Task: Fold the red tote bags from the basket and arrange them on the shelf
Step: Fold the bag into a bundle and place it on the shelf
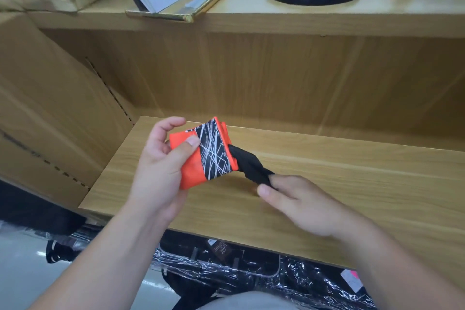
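Holding the folded red tote bag (201,156) above the shelf (327,171), the left hand (161,166) pinches its body while the right hand (299,204) grips the black strap (249,166). Light, soft, probably slippery; grasp the bundle.

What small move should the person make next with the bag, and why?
Probably wind or tuck the black strap against the folded red tote bag: the right hand pinches its twisted end while the left hand grips the bundle above the shelf.
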The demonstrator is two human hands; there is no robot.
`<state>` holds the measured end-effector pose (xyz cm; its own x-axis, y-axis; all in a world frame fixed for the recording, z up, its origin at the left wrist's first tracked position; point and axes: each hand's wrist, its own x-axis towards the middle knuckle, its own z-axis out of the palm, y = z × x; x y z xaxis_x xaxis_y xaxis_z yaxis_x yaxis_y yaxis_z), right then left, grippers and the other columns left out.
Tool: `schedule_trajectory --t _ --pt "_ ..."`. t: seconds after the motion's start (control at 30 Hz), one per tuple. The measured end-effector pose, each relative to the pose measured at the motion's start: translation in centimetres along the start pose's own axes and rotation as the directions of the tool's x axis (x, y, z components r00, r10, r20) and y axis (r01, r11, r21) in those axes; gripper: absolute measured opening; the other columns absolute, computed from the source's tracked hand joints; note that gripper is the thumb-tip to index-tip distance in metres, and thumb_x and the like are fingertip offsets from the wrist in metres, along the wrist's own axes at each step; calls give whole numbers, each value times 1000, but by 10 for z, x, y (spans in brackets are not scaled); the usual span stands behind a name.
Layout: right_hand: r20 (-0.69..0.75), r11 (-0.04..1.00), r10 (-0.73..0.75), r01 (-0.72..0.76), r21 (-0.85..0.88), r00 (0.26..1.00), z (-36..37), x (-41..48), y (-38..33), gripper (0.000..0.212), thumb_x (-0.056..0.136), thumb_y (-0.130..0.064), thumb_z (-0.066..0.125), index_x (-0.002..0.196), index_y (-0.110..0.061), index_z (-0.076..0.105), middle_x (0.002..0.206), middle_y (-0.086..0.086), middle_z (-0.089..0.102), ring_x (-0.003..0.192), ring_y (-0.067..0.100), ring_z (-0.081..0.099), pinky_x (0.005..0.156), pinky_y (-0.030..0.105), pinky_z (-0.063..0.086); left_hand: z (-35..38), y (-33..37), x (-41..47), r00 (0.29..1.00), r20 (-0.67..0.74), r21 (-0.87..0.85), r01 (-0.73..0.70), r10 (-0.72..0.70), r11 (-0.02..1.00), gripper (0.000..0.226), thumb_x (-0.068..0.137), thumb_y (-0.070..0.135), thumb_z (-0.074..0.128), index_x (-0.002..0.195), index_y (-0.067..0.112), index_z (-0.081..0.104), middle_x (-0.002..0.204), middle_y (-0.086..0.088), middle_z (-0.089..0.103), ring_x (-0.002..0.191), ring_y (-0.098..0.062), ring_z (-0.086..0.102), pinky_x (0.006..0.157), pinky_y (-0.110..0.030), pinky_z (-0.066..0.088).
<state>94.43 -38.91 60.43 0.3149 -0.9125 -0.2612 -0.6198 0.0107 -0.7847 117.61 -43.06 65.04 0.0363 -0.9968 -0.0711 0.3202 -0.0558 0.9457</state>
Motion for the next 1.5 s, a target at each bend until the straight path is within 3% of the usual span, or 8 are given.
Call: schedule_trajectory --t 0.1,0.27,0.4,0.63,0.9,1.0,1.2,1.5 --pt "142 780 67 -141 610 988 5 18 14 108 68 -98 26 144 -23 47 135 -7 59 135 12 49 119 41 29 1 -5 -14 990 98 -3 100 -99 995 37 77 10 66 110 26 64 94 -7 72 73 -18 69 62 -36 60" --pt "-11 -84 130 22 996 991 -15 24 -12 93 86 -75 40 124 8 54 112 22 70 104 32 70 92 42 56 -12 -37 -37 955 132 218 234 -266 947 37 76 2 70 102 28 70 95 -17 70 76 -29 70 68 -47 61" --pt "-61 144 3 60 988 998 -24 11 -28 66 80 -67 55 82 -3 72 62 7 64 56 22 62 56 31 53 -26 -52 -25 962 -50 191 272 -267 943 36 87 -2 64 110 25 65 95 -17 72 79 -26 71 70 -42 61" --pt "1 888 138 -124 443 990 1 -8 -16 61 80 -68 56 81 -9 70 48 6 55 44 19 52 65 34 47 -5 -34 9 978 -192 76 100 -84 992 34 87 -3 66 106 25 65 88 -7 68 73 -20 69 62 -33 58" --pt "-139 880 -394 329 -342 909 7 3 20 15 99 -45 39 105 -35 48 106 -22 59 110 -9 49 87 28 40 -6 -10 -3 966 34 -172 258 -256 951 33 82 0 63 109 20 65 92 -7 71 65 -19 69 53 -30 57" --pt "-140 867 -464 416 -274 875 -3 14 22 34 99 -41 37 125 -27 55 149 -11 47 151 6 15 115 34 26 -12 -18 0 944 92 -30 321 -317 947 39 73 -1 72 107 18 63 87 -8 70 63 -20 69 53 -32 58" --pt "-94 939 -330 316 -137 939 24 24 26 40 101 -43 30 127 -31 59 156 -12 38 151 -1 2 120 23 6 -34 -39 24 946 30 572 247 -322 782 29 87 1 69 102 23 58 95 -17 66 72 -30 66 72 -58 57" --pt "-210 879 -57 149 453 976 63 35 29 22 103 -10 44 93 -16 63 114 -9 74 112 3 64 99 24 47 -48 -73 23 998 54 966 -49 -14 253 50 63 44 88 99 36 54 99 4 54 89 -21 51 83 -35 47"
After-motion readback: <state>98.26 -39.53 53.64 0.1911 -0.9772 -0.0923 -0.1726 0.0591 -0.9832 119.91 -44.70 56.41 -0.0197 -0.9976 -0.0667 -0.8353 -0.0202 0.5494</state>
